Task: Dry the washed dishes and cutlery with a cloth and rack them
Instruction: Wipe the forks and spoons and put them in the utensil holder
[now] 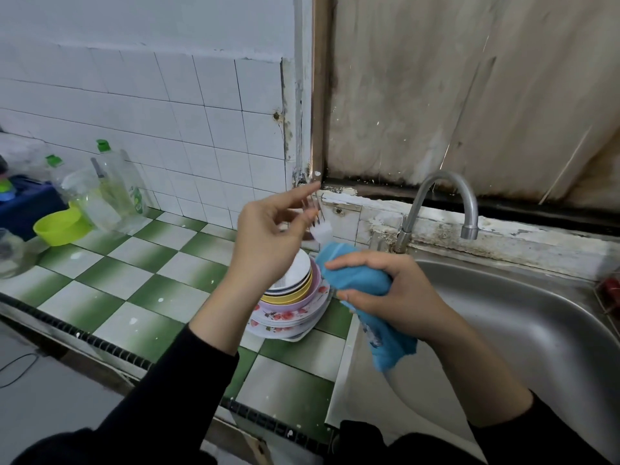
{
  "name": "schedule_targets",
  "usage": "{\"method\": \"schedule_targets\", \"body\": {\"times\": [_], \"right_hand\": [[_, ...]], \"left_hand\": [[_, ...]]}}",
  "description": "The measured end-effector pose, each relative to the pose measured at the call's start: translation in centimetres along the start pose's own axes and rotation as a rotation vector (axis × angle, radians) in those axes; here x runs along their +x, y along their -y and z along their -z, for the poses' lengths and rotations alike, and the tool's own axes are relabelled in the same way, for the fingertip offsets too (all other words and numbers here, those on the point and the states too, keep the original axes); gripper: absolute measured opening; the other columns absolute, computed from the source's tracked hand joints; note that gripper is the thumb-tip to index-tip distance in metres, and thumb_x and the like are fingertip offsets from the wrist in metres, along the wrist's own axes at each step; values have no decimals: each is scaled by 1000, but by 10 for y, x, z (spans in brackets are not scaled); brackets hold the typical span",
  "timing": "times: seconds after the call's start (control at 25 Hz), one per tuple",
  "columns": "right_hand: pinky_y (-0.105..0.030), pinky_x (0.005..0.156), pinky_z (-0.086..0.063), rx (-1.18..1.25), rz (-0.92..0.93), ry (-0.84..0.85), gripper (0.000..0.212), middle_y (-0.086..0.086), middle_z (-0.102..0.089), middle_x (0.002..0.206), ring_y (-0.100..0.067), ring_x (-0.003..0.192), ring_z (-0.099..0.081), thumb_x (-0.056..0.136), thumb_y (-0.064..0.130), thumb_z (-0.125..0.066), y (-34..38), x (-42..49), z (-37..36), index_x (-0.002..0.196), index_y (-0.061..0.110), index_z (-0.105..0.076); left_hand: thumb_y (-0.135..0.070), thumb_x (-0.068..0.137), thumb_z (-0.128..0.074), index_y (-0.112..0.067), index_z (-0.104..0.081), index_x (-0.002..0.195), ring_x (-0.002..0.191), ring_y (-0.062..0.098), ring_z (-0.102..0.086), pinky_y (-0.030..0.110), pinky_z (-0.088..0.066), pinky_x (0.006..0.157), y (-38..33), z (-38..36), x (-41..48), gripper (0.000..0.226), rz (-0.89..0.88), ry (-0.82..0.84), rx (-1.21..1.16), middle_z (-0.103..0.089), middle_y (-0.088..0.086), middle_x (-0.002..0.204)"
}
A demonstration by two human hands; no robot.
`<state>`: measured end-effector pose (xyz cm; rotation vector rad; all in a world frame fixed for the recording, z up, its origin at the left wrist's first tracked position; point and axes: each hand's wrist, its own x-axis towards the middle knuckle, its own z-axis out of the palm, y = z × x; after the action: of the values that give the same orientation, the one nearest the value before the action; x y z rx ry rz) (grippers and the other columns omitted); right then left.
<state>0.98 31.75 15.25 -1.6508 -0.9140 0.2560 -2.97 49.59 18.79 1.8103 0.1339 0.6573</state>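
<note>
My left hand (268,236) is raised over the counter with its index finger stretched out. Its thumb and other fingertips pinch the tines of a fork (317,218), which is blurred and has a white handle. The handle's lower end disappears into a blue cloth (355,276). My right hand (392,297) is closed around that cloth, just left of the sink. Below both hands, a stack of bowls and floral plates (288,317) sits on the green-and-white tiled counter (141,283).
A steel sink (520,323) with a curved faucet (439,193) fills the right side. Dish-soap bottles (117,189), a lime-green bowl (60,226), a blue container (27,203) and a glass jar (10,253) stand at the far left. The counter's front edge (100,344) runs diagonally.
</note>
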Motion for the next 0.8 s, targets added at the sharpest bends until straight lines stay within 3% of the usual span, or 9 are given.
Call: {"method": "schedule_targets", "body": {"times": [0.12, 0.28, 0.44, 0.56, 0.68, 0.8], "right_hand": [[-21, 68, -54, 27, 30, -55, 46, 16, -72, 95, -4, 76, -67, 78, -9, -72, 3, 7, -7, 99, 32, -72], [-20, 63, -52, 56, -65, 74, 46, 15, -72, 95, -3, 73, -64, 78, -8, -72, 0, -4, -1, 105, 29, -72], [-16, 67, -52, 98, -69, 60, 41, 16, -73, 96, 0, 79, -67, 77, -7, -73, -3, -5, -6, 103, 25, -72], [-18, 74, -53, 84, -10, -5, 36, 13, -73, 97, -2, 86, -67, 77, -5, -74, -4, 6, -8, 98, 25, -72], [-14, 75, -50, 5, -28, 124, 33, 7, -72, 99, 1, 88, -66, 77, -3, -76, -12, -2, -7, 99, 21, -73], [-12, 79, -47, -69, -5, 124, 36, 13, -70, 100, 1, 92, -64, 76, 1, -78, -14, -7, -11, 101, 26, -73]], "left_hand": [[2, 90, -61, -45, -61, 106, 70, 5, -69, 24, -58, 73, 8, -11, -10, 50, 49, -21, -28, -72, -14, 75], [4, 90, -60, -40, -64, 103, 51, 11, -64, 27, -59, 69, 1, -6, -4, 46, 26, -147, -119, -67, -14, 57], [3, 90, -60, -32, -69, 97, 48, 11, -62, 34, -60, 66, 2, -12, -13, 37, 59, -143, -148, -60, -16, 54], [4, 89, -60, -31, -71, 94, 46, 10, -60, 28, -59, 58, 1, -12, -13, 37, 72, -188, -191, -59, -12, 55], [5, 89, -59, -28, -71, 97, 43, 13, -61, 26, -57, 54, -4, 7, 4, 35, 67, -323, -265, -60, -2, 61], [5, 90, -59, -27, -71, 97, 43, 14, -61, 27, -57, 53, -3, 11, 5, 36, 44, -314, -276, -59, 3, 65]]}}
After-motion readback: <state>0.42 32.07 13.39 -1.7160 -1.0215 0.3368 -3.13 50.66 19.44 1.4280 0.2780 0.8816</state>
